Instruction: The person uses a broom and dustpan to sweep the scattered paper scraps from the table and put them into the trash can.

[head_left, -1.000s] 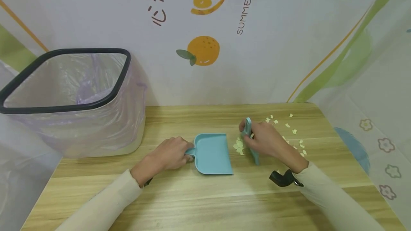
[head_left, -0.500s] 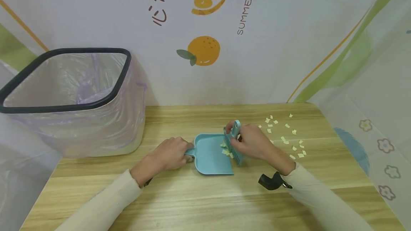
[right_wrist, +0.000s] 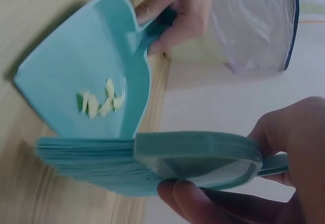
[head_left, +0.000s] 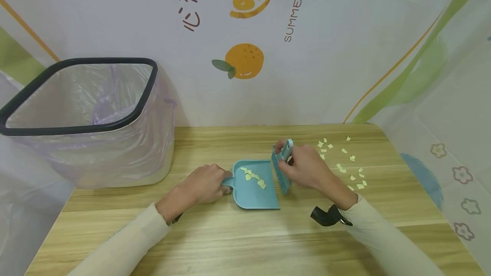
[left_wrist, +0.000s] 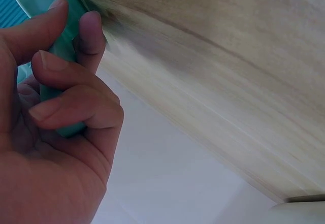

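"Where did we find the left grip (head_left: 207, 183)?"

"Curled round the short handle of the blue dustpan (head_left: 249, 198), which lay on the wooden counter (head_left: 230, 242) with its open edge toward the right. In the left wrist view, too, we saw that handle held among the fingers (left_wrist: 86, 102)."

"And the right grip (head_left: 307, 167)?"

"That one was closed on the handle of the blue brush (head_left: 281, 176). We had the brush just beside the pan's open edge, handle up, though we couldn't tell whether the bristles touched the pan."

"Was anything in the pan?"

"A few pale scraps (head_left: 261, 183). They lay in a slanting string, from near the far left corner to about the middle."

"We had others out on the counter, didn't we?"

"Yes, the scattered scraps (head_left: 352, 158), strewn over the far right part, past the right grip."

"What stood to our left?"

"A bin (head_left: 76, 130) with a black rim, lined with a clear, faintly purple bag (head_left: 111, 152). Behind it all we saw a white cloth (head_left: 326, 54) printed with an orange (head_left: 244, 61)."
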`<state>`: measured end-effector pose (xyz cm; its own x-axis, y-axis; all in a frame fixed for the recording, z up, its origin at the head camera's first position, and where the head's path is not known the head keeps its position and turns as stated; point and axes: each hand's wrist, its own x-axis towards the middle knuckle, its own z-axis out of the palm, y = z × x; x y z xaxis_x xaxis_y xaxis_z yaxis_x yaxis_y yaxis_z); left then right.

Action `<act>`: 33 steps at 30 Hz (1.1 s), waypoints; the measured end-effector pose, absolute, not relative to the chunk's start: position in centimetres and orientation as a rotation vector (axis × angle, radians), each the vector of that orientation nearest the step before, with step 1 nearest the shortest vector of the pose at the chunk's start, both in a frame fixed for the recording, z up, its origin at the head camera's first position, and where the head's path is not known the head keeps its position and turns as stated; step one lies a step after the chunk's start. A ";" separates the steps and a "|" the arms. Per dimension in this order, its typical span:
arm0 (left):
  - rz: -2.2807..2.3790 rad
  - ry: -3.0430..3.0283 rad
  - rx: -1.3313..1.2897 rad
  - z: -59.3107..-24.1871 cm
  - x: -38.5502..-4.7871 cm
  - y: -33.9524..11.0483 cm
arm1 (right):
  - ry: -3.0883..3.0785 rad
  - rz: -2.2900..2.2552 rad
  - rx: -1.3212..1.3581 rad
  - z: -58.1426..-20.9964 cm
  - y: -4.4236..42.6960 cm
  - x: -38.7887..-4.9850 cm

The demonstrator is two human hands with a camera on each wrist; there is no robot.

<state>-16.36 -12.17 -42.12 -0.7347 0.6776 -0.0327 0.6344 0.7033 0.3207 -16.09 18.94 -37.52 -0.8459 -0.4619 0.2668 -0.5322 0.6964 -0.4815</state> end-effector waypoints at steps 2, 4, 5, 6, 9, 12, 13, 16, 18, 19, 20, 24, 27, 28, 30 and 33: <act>0.434 2.761 1.070 -42.1 -16.3 -12.2 | -2.780 0.817 0.808 -37.6 19.4 -16.2; 0.430 2.763 1.067 -42.2 -16.3 -12.2 | -2.773 0.786 0.816 -37.9 19.6 -16.2; 0.430 2.764 1.067 -42.2 -16.3 -12.2 | -2.765 0.767 0.823 -38.0 19.6 -16.2; 0.426 2.766 1.068 -42.2 -16.3 -12.2 | -2.760 0.760 0.830 -38.2 19.6 -16.2; 0.428 2.769 1.071 -42.2 -16.3 -12.2 | -2.750 0.765 0.853 -38.6 19.3 -16.1; 0.428 2.771 1.069 -42.2 -16.3 -12.1 | -2.756 0.839 0.867 -38.9 18.4 -15.9; 0.429 2.772 1.067 -42.2 -16.3 -12.1 | -2.756 0.864 0.873 -38.9 18.1 -15.8; 0.430 2.770 1.060 -42.2 -16.3 -12.1 | -2.742 0.947 0.881 -39.0 17.4 -15.7; 0.435 2.769 1.061 -42.2 -16.3 -12.1 | -2.734 0.996 0.870 -39.0 17.2 -15.7; 0.435 2.769 1.063 -42.2 -16.3 -12.1 | -2.731 1.012 0.861 -38.9 17.2 -15.7; 0.437 2.768 1.066 -42.2 -16.3 -12.1 | -2.729 1.028 0.850 -38.8 17.2 -15.8; 0.434 2.770 1.079 -42.2 -16.4 -12.2 | -2.730 1.049 0.804 -38.3 17.8 -16.0; 0.435 2.770 1.081 -42.2 -16.4 -12.2 | -2.723 1.053 0.788 -38.0 18.5 -16.6; 0.438 2.768 1.081 -42.2 -16.4 -12.2 | -2.718 1.046 0.789 -37.9 18.7 -16.8; 0.444 2.765 1.079 -42.2 -16.4 -12.2 | -2.713 1.013 0.810 -37.8 19.0 -17.4; 0.445 2.764 1.077 -42.2 -16.3 -12.2 | -2.711 0.909 0.877 -37.7 19.2 -18.2</act>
<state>-16.32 -12.23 -42.20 -0.7337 0.6791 -0.0243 0.6371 0.6999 0.3229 -18.21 19.21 -37.75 -0.8177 -0.4829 0.3133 -0.5741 0.6452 -0.5041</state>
